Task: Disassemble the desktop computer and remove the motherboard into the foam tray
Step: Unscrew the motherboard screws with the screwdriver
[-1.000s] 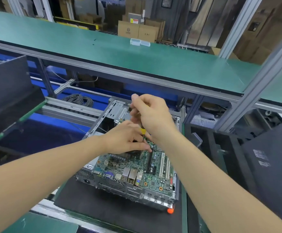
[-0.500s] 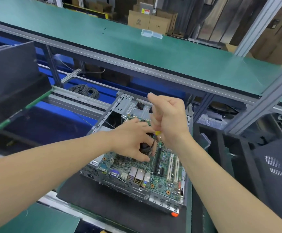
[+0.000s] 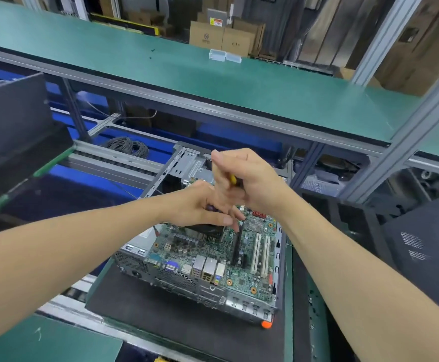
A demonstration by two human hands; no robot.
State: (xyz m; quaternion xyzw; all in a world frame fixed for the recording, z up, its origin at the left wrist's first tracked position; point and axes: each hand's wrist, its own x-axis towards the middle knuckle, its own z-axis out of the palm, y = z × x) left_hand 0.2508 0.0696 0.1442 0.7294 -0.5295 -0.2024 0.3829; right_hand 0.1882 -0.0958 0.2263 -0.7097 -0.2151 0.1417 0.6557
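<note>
A: Gripping what, the right hand (image 3: pixel 252 184)?
B: A yellow-handled screwdriver (image 3: pixel 233 179), fingers curled tight round it.
A: And the left hand (image 3: pixel 200 205)?
B: Lower, nearer the motherboard (image 3: pixel 244 279), fingers stretched onto the black cooler (image 3: pixel 208 229); whether they pinch anything, I cannot tell. The motherboard lies flat in the case (image 3: pixel 239 304), directly below both hands.

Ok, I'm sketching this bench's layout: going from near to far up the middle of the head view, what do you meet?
Black mat → computer case's rear port panel → motherboard → green upper shelf → clear plastic boxes → cardboard cartons.
</note>
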